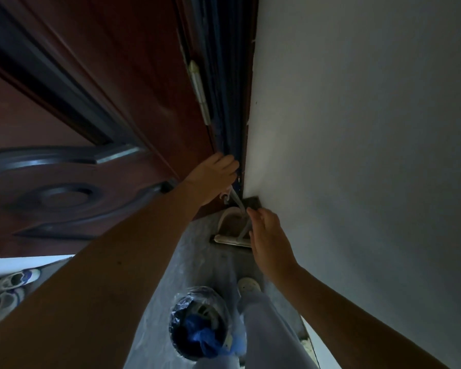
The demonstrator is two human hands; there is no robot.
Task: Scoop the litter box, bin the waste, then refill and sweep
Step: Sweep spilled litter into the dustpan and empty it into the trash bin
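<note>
Long-handled dustpan [230,230] standing in the floor [197,265] corner between door [104,115] and wall [357,129]; left hand [213,177] with grip clenched on its pale handle [236,202] top, right hand [269,235] released just beside; probably light, stiff, smooth plastic, best held high

I can read no words, labels, brands or numbers here: none on the dark red door [91,115], the white wall [357,129], the dustpan [232,227], the lined waste bin [197,320] or the sneakers [14,280]. The light is dim and the view is blurred.
</note>
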